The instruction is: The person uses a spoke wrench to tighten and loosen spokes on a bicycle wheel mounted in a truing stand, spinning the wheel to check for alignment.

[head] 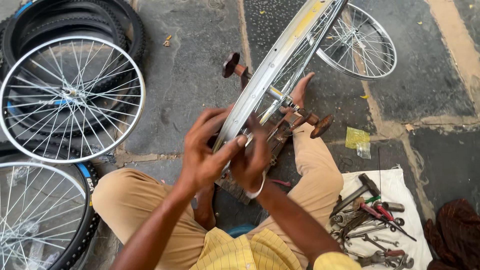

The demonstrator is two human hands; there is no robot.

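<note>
From the head camera, a person sits on the stone floor [195, 70] with legs spread, a bicycle wheel rim [272, 65] standing on edge in a wooden stand [280, 135] between the knees. The rim runs from just in front of the hands up and away to the top of the view. The left hand [205, 150] is curled around the near edge of the rim, thumb across to the far side, fingers pressed on the metal. The right hand [250, 160] is closed at the rim just beside it, among the spokes; whether it pinches a small tool or only a spoke cannot be told.

To the right, a white cloth [395, 190] on the floor carries a hammer [357, 192], pliers and wrenches. On the left lie spoked wheels [70, 97] and black tyres [120, 25]. Another bare rim [360, 42] lies beyond.
</note>
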